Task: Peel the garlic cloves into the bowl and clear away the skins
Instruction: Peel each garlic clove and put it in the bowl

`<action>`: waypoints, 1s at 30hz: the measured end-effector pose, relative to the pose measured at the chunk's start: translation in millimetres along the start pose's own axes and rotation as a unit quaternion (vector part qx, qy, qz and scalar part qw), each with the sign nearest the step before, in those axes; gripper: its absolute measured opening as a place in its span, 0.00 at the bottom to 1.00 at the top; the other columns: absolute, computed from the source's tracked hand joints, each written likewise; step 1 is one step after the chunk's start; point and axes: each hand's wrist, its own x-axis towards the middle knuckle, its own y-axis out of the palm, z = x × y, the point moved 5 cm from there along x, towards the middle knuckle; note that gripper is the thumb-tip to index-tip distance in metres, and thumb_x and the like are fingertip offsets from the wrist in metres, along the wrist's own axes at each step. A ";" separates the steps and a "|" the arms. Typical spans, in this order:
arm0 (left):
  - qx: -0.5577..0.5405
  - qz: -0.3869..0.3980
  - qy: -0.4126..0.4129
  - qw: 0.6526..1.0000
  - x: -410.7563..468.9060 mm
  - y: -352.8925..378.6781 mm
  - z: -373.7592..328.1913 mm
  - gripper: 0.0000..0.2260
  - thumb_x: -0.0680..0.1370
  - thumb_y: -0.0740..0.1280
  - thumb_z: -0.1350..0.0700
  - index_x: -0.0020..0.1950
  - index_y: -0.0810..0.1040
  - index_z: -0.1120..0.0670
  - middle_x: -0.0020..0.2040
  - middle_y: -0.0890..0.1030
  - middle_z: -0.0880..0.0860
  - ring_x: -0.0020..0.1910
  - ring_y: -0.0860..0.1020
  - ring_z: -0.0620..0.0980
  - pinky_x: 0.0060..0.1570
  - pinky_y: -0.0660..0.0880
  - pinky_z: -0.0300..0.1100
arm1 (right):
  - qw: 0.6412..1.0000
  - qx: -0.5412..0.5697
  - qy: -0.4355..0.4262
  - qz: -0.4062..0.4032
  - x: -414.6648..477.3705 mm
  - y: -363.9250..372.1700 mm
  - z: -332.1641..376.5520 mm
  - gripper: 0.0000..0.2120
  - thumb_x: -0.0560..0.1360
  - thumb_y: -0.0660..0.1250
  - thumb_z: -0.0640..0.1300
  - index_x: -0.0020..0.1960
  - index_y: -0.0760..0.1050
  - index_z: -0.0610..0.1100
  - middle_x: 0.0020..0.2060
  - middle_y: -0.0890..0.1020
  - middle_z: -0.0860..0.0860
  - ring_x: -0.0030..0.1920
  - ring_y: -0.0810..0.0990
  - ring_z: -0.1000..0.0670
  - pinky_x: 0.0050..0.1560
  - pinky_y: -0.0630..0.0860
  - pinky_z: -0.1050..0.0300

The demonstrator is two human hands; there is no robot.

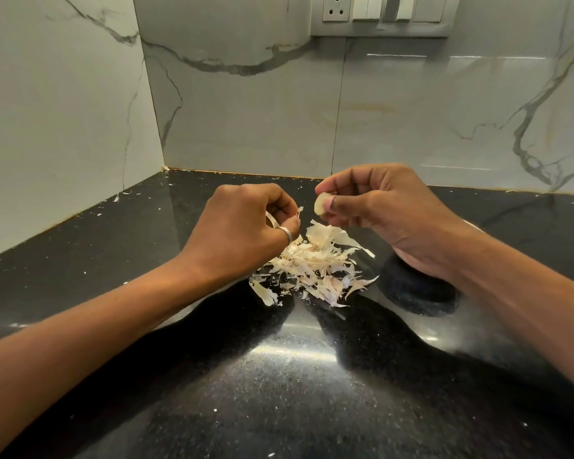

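White skin strip pinched by left hand, pale garlic clove pinched by right hand.

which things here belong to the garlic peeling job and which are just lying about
Job: garlic clove pinched in right hand; skin strip held in left hand; skin pile on the counter; dark bowl.
Just there: wall socket; switches; marble wall tiles.

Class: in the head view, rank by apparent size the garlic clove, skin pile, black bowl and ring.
1. skin pile
2. black bowl, partly hidden, so this placing is unsure
3. garlic clove and ring look about alike
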 end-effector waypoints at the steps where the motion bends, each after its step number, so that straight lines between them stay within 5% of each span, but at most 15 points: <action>1: 0.002 0.000 0.006 1.000 -0.5 -0.1 -0.1 0.03 0.75 0.75 0.53 0.47 0.85 0.48 0.38 0.83 0.40 0.34 0.79 0.39 0.38 0.75 0.36 | 1.000 -0.001 0.000 -0.003 0.7 -3.9 2.0 0.06 0.77 0.71 0.31 0.53 0.82 0.35 0.43 0.86 0.42 0.42 0.84 0.49 0.42 0.82 0.62; 4: 0.001 0.011 0.028 1.000 -1.8 0.8 -2.7 0.05 0.74 0.76 0.55 0.48 0.86 0.46 0.42 0.83 0.42 0.34 0.79 0.40 0.39 0.76 0.38 | 1.000 -0.004 -0.004 -0.005 2.1 -15.7 9.4 0.06 0.77 0.71 0.32 0.53 0.82 0.34 0.44 0.86 0.42 0.47 0.86 0.45 0.52 0.84 0.55; 12: 0.017 -0.007 0.001 1.000 -1.0 -2.1 -2.9 0.10 0.71 0.79 0.54 0.41 0.78 0.48 0.31 0.74 0.37 0.30 0.72 0.37 0.38 0.70 0.42 | 0.976 -0.213 -0.028 -0.047 7.1 -58.0 28.1 0.04 0.76 0.71 0.35 0.48 0.84 0.39 0.42 0.86 0.40 0.42 0.86 0.49 0.48 0.85 0.57; 16: 0.042 -0.015 -0.001 0.999 -0.1 -3.2 -0.7 0.17 0.71 0.79 0.52 0.33 0.71 0.43 0.37 0.80 0.44 0.36 0.77 0.45 0.41 0.76 0.48 | 0.942 -0.325 -0.002 -0.081 9.8 -84.6 30.6 0.05 0.74 0.72 0.36 0.45 0.84 0.45 0.34 0.86 0.46 0.39 0.88 0.49 0.43 0.83 0.58; 20: 0.064 -0.008 0.010 0.998 0.2 -1.7 -1.3 0.24 0.69 0.79 0.61 0.29 0.69 0.39 0.41 0.82 0.44 0.42 0.81 0.51 0.43 0.78 0.52 | 0.900 -0.429 0.083 -0.009 7.9 -91.0 22.1 0.06 0.74 0.71 0.35 0.44 0.84 0.44 0.35 0.87 0.47 0.38 0.88 0.49 0.49 0.84 0.52; 23: 0.088 -0.005 0.002 0.996 -1.9 -2.8 -3.5 0.20 0.68 0.77 0.63 0.32 0.74 0.39 0.42 0.81 0.42 0.42 0.79 0.48 0.41 0.71 0.44 | 0.875 -0.465 0.130 0.046 4.0 -81.5 12.2 0.07 0.73 0.72 0.34 0.43 0.85 0.45 0.35 0.87 0.49 0.37 0.88 0.49 0.46 0.84 0.55; 30: 0.092 0.005 0.003 0.996 -3.7 -7.4 -8.6 0.16 0.68 0.77 0.62 0.33 0.81 0.40 0.44 0.81 0.40 0.39 0.75 0.40 0.40 0.65 0.40 | 0.846 -0.513 0.123 0.077 4.7 -72.3 8.8 0.04 0.75 0.75 0.41 0.46 0.85 0.49 0.33 0.86 0.55 0.35 0.87 0.54 0.49 0.85 0.51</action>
